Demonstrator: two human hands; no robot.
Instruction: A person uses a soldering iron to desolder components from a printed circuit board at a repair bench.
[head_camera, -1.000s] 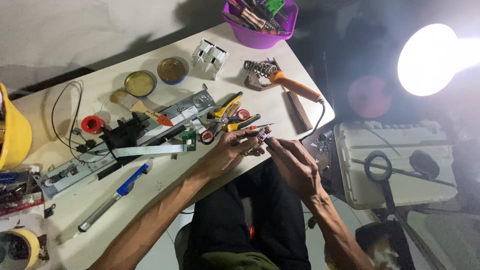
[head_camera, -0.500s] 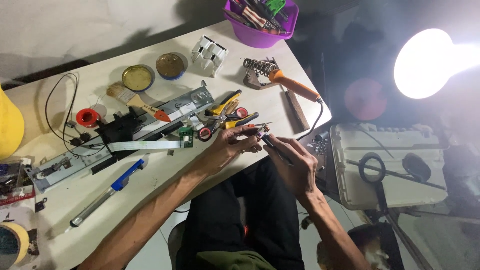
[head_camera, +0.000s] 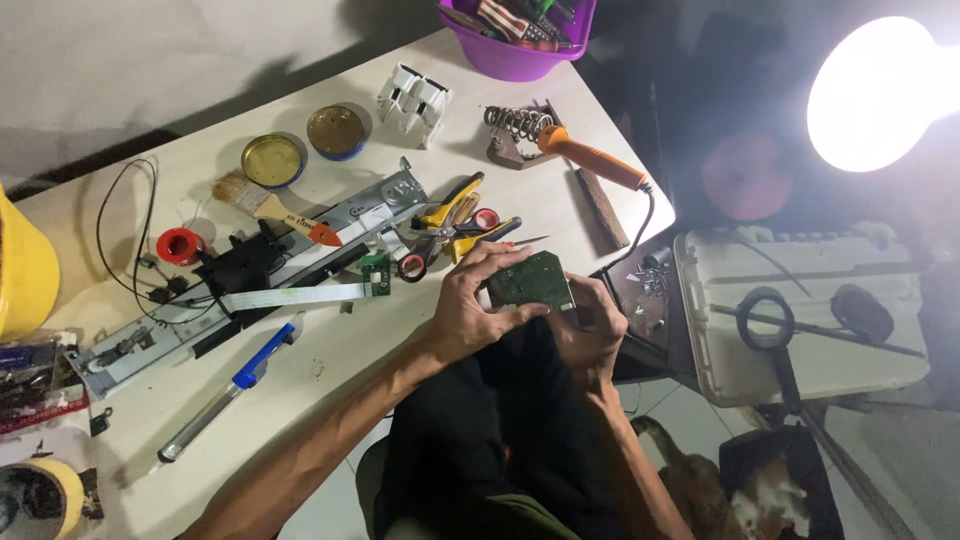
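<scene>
Both my hands hold a small green circuit board (head_camera: 530, 279) just off the front edge of the white table (head_camera: 330, 360). My left hand (head_camera: 470, 310) grips its left side, thumb along the lower edge. My right hand (head_camera: 592, 330) supports it from below and from the right, mostly hidden behind the board. Scissors with red rings (head_camera: 440, 245) and yellow-handled pliers (head_camera: 455, 205) lie just beyond my left hand's fingers.
An orange soldering iron (head_camera: 590, 160) rests on its spring stand (head_camera: 512, 125). Also there: a paintbrush (head_camera: 270, 208), a dismantled metal mechanism (head_camera: 250, 275) with a flat white cable, a blue-and-silver desoldering pump (head_camera: 230, 385), two round tins, a purple bowl (head_camera: 515, 30), a yellow container (head_camera: 25, 270), a white case (head_camera: 800, 310), and a bright lamp (head_camera: 880, 90).
My hands have drawn closer together and turned the board so its flat green face shows. The view has shifted slightly over the table.
</scene>
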